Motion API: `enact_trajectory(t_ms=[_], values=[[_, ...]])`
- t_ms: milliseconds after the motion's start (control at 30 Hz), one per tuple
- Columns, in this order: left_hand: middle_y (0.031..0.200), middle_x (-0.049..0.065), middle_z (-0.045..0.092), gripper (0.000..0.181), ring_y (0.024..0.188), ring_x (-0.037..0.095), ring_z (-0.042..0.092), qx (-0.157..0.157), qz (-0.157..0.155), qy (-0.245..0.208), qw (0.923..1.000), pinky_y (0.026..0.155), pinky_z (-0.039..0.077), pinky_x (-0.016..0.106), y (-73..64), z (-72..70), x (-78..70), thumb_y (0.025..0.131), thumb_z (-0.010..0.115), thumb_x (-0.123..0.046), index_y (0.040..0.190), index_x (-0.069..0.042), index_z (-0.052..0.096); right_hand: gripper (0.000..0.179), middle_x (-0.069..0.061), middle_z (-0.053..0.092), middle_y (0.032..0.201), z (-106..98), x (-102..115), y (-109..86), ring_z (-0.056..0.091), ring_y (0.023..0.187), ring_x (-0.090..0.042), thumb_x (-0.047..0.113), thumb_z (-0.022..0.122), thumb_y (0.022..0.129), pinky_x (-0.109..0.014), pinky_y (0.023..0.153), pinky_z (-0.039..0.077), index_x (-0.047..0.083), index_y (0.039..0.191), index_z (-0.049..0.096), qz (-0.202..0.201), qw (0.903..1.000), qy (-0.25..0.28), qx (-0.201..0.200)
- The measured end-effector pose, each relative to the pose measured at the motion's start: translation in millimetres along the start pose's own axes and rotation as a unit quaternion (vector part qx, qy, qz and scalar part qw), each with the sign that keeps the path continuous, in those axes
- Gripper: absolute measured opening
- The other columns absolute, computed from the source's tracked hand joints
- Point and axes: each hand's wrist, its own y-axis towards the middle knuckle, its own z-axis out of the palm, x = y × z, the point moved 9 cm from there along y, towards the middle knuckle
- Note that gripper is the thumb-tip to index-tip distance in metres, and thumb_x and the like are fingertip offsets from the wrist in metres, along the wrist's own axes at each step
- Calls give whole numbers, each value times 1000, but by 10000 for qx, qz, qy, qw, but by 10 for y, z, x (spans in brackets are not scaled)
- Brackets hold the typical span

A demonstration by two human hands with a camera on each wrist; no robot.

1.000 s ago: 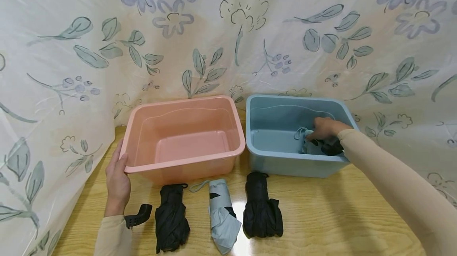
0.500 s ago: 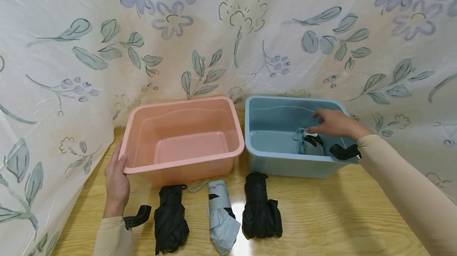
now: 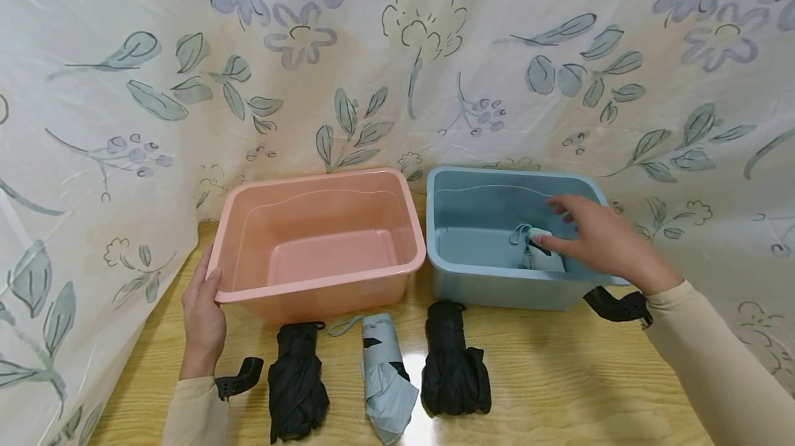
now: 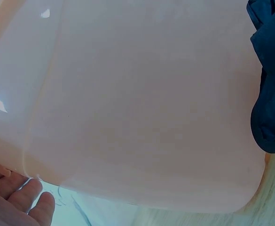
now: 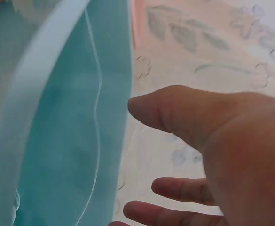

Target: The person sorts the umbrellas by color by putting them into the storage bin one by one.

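My left hand (image 3: 203, 318) rests at the front left corner of the pink plastic bin (image 3: 323, 285), its fingers extended along the outer side below the rim. In the left wrist view, its fingertips (image 4: 27, 193) show beside the bin's wall. My right hand (image 3: 611, 242) hovers over the right end of the blue bin (image 3: 497, 291), fingers spread and nothing in them. Inside the blue bin lies a folded light blue umbrella (image 3: 546, 262) with black patches and a wrist loop; my right thumb overlaps it in the head view.
In front of the bins lie a folded black umbrella (image 3: 298, 384), a light blue umbrella (image 3: 386, 377) and another black umbrella (image 3: 456, 363) on the wooden table (image 3: 559, 377). A floral cloth (image 3: 348, 52) hangs close behind the bins.
My right hand has let go of the light blue umbrella in the blue bin, then risen and drawn back to the right. My left hand has stayed at the pink bin.
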Motion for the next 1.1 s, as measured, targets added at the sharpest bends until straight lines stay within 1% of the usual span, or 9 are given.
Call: enact_trajectory(t_ms=[133, 233, 300, 467, 600, 667, 767, 933, 1100], values=[[164, 1, 32, 49, 146, 23, 34, 27, 24, -12, 10000, 109, 35, 17, -6, -5, -6, 111, 30, -25, 160, -25, 34, 74, -27, 56, 134, -43, 140, -184, 59, 113, -43, 46, 72, 93, -62, 84, 50, -3, 144, 48, -167, 9982, -114, -561], [164, 2, 32, 49, 146, 23, 34, 34, 49, -25, 10000, 105, 36, 12, -13, -14, -9, 111, 30, -25, 160, -24, 33, 71, -26, 57, 133, -58, 264, -338, 63, 105, -42, 42, 75, 91, -61, 77, 52, -1, 142, 51, -368, 9932, -237, -1077], [164, 1, 32, 49, 146, 23, 34, 28, 38, -3, 10000, 103, 36, 11, -15, -21, -7, 111, 30, -25, 160, -24, 33, 71, -26, 58, 133, -42, 351, -433, 63, 104, -43, 38, 78, 90, -61, 77, 51, -1, 142, 51, -462, 9898, -221, -1328], [164, 1, 32, 49, 146, 23, 34, 41, 2, 19, 10000, 107, 36, 15, -12, -28, -7, 111, 30, -26, 160, -24, 33, 69, -23, 59, 127, 37, 574, -659, 60, 108, -42, 26, 85, 83, -61, 79, 50, -1, 139, 53, -746, 9787, -38, -1910], [164, 1, 32, 49, 146, 24, 34, 75, -14, -15, 10000, 107, 37, 17, -13, -28, -6, 111, 31, -26, 160, -24, 33, 68, -18, 63, 118, 122, 747, -814, 63, 103, -38, 18, 89, 76, -58, 75, 53, 0, 134, 58, -1055, 9675, -4, -2299], [164, 1, 32, 49, 146, 24, 34, 79, -12, -29, 10000, 105, 38, 15, -17, -24, -5, 111, 31, -26, 160, -24, 33, 67, -16, 64, 114, 185, 812, -862, 64, 100, -35, 16, 90, 74, -55, 72, 54, 0, 132, 59, -1167, 9646, 1, -2365], [164, 1, 32, 49, 146, 25, 34, 73, 13, -6, 10000, 103, 39, 13, -22, -23, -6, 111, 30, -26, 160, -25, 33, 65, -14, 65, 111, 313, 877, -901, 65, 97, -32, 18, 90, 74, -52, 70, 55, 1, 129, 61, -1162, 9656, 25, -2327], [163, 1, 33, 49, 146, 25, 35, 66, 91, 6, 9999, 104, 38, 15, -22, -23, -14, 111, 30, -26, 160, -24, 34, 61, -12, 66, 110, 574, 938, -910, 66, 96, -31, 24, 89, 77, -52, 73, 56, 1, 126, 63, -914, 9732, 148, -2104], [163, 2, 33, 49, 146, 25, 35, 72, 97, -3, 9999, 108, 38, 19, -25, -23, -9, 111, 30, -26, 160, -24, 33, 57, -10, 66, 110, 864, 978, -868, 66, 97, -29, 29, 88, 79, -49, 76, 57, 2, 124, 64, -669, 9819, 332, -1743]])
